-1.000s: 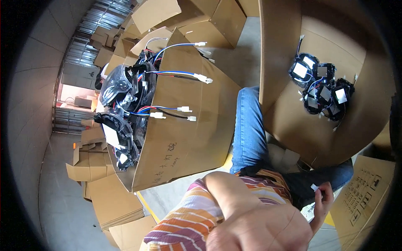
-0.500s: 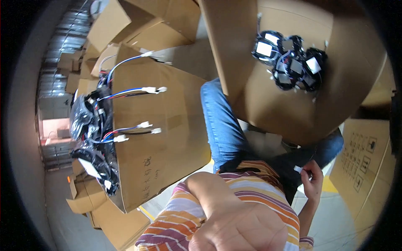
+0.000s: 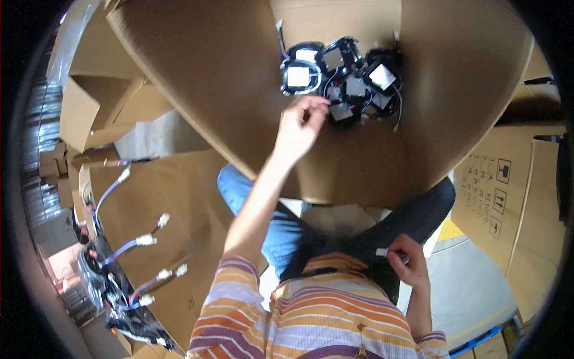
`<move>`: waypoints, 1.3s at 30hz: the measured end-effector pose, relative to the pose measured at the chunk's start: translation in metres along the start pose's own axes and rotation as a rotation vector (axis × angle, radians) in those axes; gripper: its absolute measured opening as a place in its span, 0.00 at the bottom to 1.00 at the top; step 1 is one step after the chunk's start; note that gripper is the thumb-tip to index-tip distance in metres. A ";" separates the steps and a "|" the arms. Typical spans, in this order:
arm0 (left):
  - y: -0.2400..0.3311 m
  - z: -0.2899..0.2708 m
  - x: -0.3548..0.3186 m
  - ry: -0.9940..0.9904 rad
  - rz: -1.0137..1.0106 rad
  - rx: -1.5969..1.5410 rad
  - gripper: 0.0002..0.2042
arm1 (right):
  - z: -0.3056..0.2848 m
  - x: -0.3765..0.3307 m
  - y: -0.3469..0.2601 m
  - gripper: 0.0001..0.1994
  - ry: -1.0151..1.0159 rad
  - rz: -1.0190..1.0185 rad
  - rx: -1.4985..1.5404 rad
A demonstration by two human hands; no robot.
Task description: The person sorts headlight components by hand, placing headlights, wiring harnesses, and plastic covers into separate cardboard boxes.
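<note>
My left hand (image 3: 299, 128) reaches down into a large open cardboard box (image 3: 239, 78). Its thumb and forefinger stand apart, and nothing shows between them. The fingertips are beside a cluster of round black parts (image 3: 356, 88) with wires and pale square labels, lying in the box. Whether they touch one is hard to tell. Over my lap, my right hand (image 3: 409, 261) has its fingers closed on a small white piece (image 3: 381, 252), which looks like a label or connector; the fingers hide part of it.
At the left, another carton (image 3: 173, 221) has black, plastic-wrapped parts (image 3: 98, 281) along its edge, with wires ending in white connectors (image 3: 146, 240). A closed, printed carton (image 3: 490, 197) stands at the right. More open cartons (image 3: 98, 96) are at the far left.
My left hand has swung up from over my body, palm showing, into the box beside the black parts. The view has shifted right. My right hand still holds the small white piece.
</note>
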State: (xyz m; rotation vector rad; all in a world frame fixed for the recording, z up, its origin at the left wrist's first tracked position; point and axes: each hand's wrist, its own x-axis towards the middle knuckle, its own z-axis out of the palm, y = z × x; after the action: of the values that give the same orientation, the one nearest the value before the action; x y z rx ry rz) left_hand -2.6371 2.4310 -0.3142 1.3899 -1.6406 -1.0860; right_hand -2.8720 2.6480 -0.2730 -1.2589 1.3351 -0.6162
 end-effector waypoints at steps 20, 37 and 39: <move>-0.236 0.064 0.195 -0.721 -0.412 1.250 0.14 | 0.005 0.037 0.014 0.05 0.146 0.429 0.054; -0.068 0.003 -0.059 -0.276 -0.092 -0.025 0.04 | -0.001 0.002 -0.016 0.04 0.030 0.066 -0.009; -0.032 0.015 -0.079 -0.287 -0.128 -0.363 0.05 | 0.003 -0.004 -0.022 0.04 0.024 0.063 -0.022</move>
State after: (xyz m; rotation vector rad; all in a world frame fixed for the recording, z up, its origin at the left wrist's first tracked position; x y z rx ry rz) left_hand -2.6251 2.5091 -0.3496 1.1510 -1.4632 -1.6300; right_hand -2.8635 2.6458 -0.2524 -1.2260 1.3997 -0.5751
